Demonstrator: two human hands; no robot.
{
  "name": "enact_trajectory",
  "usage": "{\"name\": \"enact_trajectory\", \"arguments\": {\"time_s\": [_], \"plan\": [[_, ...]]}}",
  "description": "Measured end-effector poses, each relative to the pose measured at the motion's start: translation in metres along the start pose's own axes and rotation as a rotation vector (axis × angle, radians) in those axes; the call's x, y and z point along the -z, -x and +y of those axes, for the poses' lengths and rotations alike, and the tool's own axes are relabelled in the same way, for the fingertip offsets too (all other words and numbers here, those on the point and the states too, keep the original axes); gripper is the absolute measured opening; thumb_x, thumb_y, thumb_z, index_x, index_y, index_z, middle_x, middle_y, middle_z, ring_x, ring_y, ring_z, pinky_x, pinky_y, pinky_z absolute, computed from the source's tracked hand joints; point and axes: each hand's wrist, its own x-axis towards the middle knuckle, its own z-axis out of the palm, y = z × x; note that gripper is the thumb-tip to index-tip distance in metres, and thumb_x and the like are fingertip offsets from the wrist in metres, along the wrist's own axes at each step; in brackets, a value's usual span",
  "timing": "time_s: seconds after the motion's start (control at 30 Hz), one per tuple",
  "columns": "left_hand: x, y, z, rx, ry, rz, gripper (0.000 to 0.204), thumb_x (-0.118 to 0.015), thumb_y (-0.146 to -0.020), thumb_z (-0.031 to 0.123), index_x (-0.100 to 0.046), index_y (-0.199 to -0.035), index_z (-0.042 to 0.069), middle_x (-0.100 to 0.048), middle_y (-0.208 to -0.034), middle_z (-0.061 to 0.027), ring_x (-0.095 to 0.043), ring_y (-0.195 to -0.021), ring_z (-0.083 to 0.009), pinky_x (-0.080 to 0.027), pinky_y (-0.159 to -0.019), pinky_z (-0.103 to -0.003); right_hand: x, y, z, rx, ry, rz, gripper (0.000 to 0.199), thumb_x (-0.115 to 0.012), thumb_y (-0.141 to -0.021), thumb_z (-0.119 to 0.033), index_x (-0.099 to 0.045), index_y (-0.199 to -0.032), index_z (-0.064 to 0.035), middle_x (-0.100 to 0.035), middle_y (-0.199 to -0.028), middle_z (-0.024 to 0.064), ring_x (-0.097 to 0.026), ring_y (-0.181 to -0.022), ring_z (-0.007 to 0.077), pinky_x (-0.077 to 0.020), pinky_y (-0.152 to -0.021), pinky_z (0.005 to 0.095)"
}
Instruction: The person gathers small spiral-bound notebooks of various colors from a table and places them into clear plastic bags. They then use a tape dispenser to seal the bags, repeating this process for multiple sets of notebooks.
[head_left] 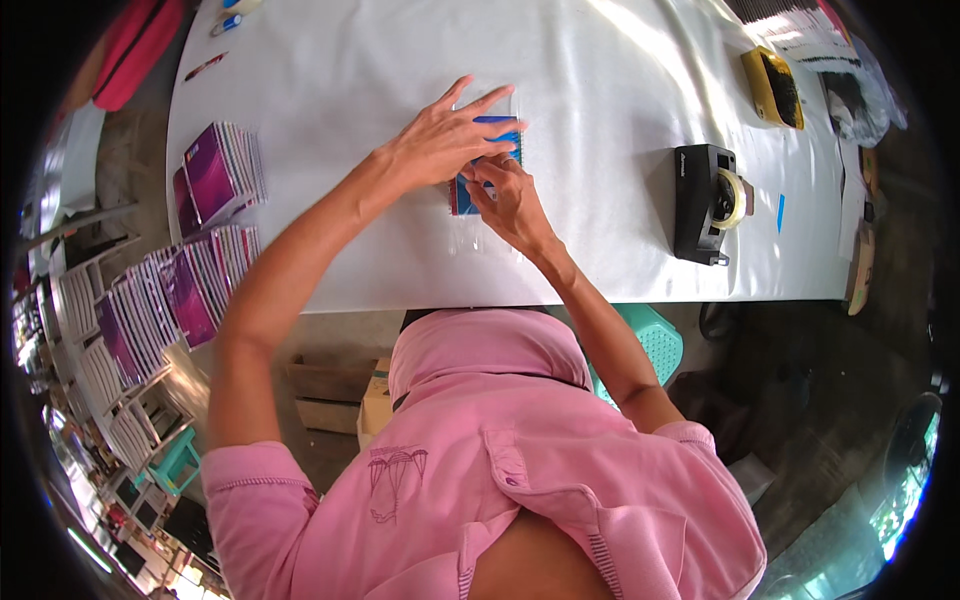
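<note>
A small blue spiral notebook [462,200] lies on the white-covered table in front of me, its coiled edge on the left. Clear plastic film [468,238] shows past its near and far ends, like a sleeve around it. My left hand [445,140] rests across the notebook's upper part with its fingers spread. Close below it, my right hand [512,200] is closed over the notebook's right side, thumb and fingers pinched together. What sits between those fingertips is too small to make out. Both hands hide much of the cover.
A black tape dispenser [700,205] stands at the right, with a blue strip [781,214] beside it. Beyond is a yellow container [773,88]. Stacks of purple notebooks [215,180] line the left edge. A red pen [206,67] lies at the far left.
</note>
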Motion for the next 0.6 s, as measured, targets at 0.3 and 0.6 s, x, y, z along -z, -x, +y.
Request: {"name": "enact_trajectory", "arguments": {"time_s": [0.3,0.6], "plan": [[-0.045,-0.002,-0.036,-0.239,0.081,0.142,0.033,-0.068,-0.076,0.024,-0.068,-0.108,0.030,-0.065,-0.113,0.0122,-0.046,-0.127,-0.0172,-0.031,-0.111,-0.051,0.032,0.014,0.018,0.266,0.015,-0.124,0.011,-0.062,-0.087,-0.009,-0.064,-0.092,-0.0006,-0.064,-0.102,0.0089,-0.061,-0.094,0.0280,-0.0477,-0.081,0.0392],[-0.054,-0.002,-0.044,-0.313,0.103,0.196,0.042,-0.068,-0.072,0.025,-0.066,-0.114,0.033,-0.059,-0.124,0.0122,-0.045,-0.128,-0.0253,-0.031,-0.109,-0.055,0.037,0.017,0.035,0.232,0.353,-0.064,0.025,-0.067,-0.077,-0.008,-0.070,-0.099,-0.0175,-0.061,-0.120,-0.0100,-0.051,-0.120,0.0155,-0.0334,-0.103,0.0491]]}}
